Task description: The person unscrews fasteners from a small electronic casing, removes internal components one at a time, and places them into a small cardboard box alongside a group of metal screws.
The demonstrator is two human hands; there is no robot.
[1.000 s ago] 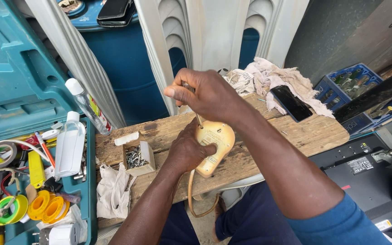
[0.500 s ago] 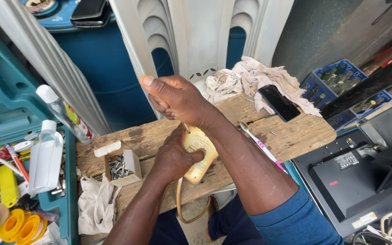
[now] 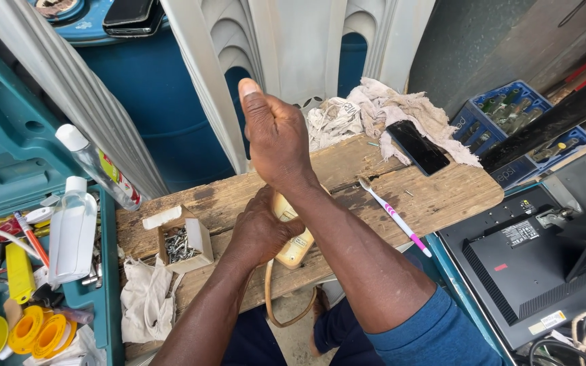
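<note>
Cream plastic housing (image 3: 294, 238) with its cord lies on the wooden tabletop (image 3: 435, 196), left hand (image 3: 260, 230) still clamped over it. Right hand (image 3: 274, 132) has risen higher than a second ago, fist closed; whether it pinches anything, cannot tell. Work is paused above the housing.

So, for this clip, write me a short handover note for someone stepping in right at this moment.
Left hand: pressing the yellowish device down on the plank.
Right hand: raised above it in a loose fist, thumb up; whether it holds anything cannot be told.
Device: at the plank's near edge, its cord looping below.
Nearby: open box of screws to the left, toothbrush to the right, phone by the rags.
Done: device pinned in place. Whether it is opened is hidden by the hands.
</note>
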